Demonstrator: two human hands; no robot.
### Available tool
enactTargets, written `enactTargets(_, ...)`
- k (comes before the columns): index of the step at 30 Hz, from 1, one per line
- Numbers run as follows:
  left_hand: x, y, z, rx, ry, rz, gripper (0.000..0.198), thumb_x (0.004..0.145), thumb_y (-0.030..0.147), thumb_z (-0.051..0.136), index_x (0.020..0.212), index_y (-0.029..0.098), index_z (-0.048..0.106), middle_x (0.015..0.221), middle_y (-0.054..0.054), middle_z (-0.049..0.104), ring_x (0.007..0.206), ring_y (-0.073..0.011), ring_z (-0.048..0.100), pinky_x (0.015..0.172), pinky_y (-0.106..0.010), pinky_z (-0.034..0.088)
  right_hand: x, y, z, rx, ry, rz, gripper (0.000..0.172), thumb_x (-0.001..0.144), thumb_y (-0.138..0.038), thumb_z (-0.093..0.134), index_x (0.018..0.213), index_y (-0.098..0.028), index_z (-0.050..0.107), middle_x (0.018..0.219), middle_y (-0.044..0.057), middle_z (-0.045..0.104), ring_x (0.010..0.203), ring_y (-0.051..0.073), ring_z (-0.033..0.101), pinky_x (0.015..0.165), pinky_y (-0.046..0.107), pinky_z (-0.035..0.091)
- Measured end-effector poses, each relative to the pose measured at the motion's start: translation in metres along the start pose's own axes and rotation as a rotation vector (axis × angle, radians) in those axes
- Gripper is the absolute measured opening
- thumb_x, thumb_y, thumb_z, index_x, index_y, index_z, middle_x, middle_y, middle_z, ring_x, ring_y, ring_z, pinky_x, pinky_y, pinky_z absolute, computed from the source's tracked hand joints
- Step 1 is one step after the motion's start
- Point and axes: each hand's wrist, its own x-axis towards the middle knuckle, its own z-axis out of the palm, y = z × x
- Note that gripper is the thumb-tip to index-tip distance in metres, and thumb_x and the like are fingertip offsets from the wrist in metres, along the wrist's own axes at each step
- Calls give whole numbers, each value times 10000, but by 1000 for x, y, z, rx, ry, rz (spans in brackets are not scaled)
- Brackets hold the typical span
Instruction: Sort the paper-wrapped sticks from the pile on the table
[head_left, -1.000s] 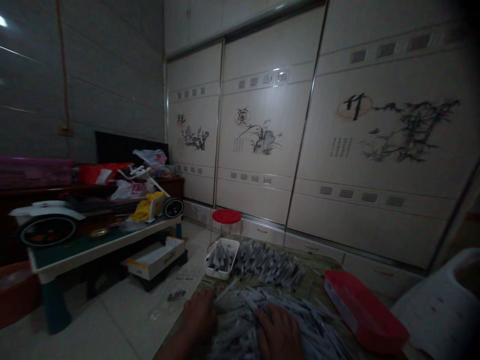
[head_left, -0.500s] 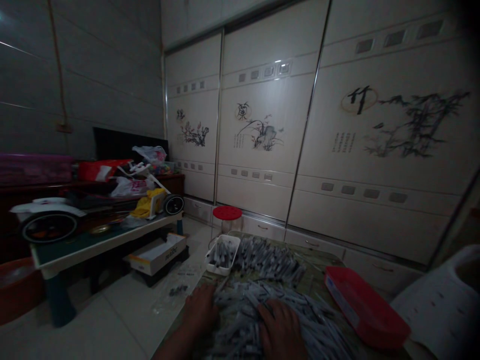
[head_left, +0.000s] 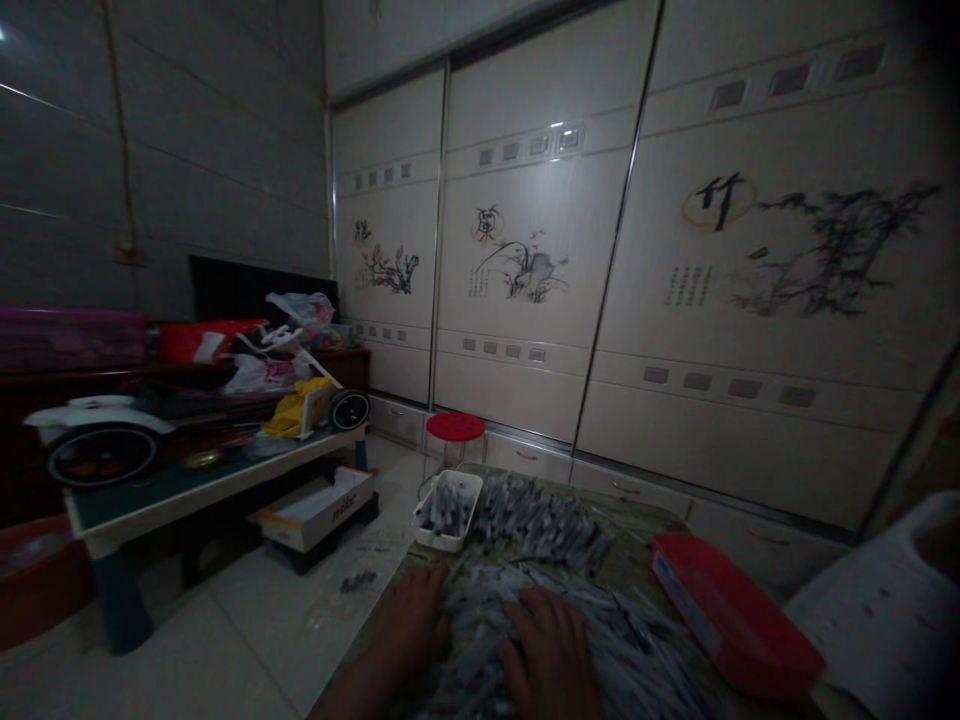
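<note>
A loose heap of thin, translucent pen-like sticks [head_left: 480, 650] with some dark ends covers the near part of the low table [head_left: 660, 515]. My right hand [head_left: 551, 650] lies on top of this heap, fingers stretched and somewhat apart. At the heap's left edge rests my left hand [head_left: 416, 620], its fingers loosely extended against the sticks; I see no stick held in it. Behind the heap is a more orderly row of pens [head_left: 544, 520] with dark tips. Left of that row stands a white basket [head_left: 471, 525] holding more pens.
A red plastic tray [head_left: 739, 620] sits on the table's right side, near a white patterned object [head_left: 877, 600]. Beyond the table is a red stool [head_left: 455, 427]. On the left are a cluttered green-topped table [head_left: 157, 500], a shoebox [head_left: 319, 515] and an orange tub [head_left: 37, 610].
My right hand has shifted slightly left and its fingers have spread over the sticks. My left hand has moved a little to the right, against the heap.
</note>
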Motion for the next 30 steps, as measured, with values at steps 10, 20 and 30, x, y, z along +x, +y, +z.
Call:
enactTargets(10,-4,-18,2,-29,20,150,620,885,283,501,1491,412,479,1363,-84,630,1207,-308,591,1006,-428,468,-3,8,13,-136,31,-116,362,877,-292,650,1234,-348,667,1262,56,727,1156,302,683,934,503,584)
enactTargets(20,-11,-23,-2,-55,77,181,633,871,239,517,1475,428,483,1168,-57,658,1012,-243,651,841,-329,481,-14,18,5,-178,133,-154,299,882,-266,644,1179,-286,671,1187,68,736,1104,280,686,889,478,602)
enactTargets(30,-26,27,-12,-137,116,232,538,961,219,424,1469,374,506,1304,-95,612,1071,-267,635,864,-356,480,-35,43,-37,-129,319,46,242,983,-345,566,1190,-258,656,1186,70,726,1120,245,655,940,440,562)
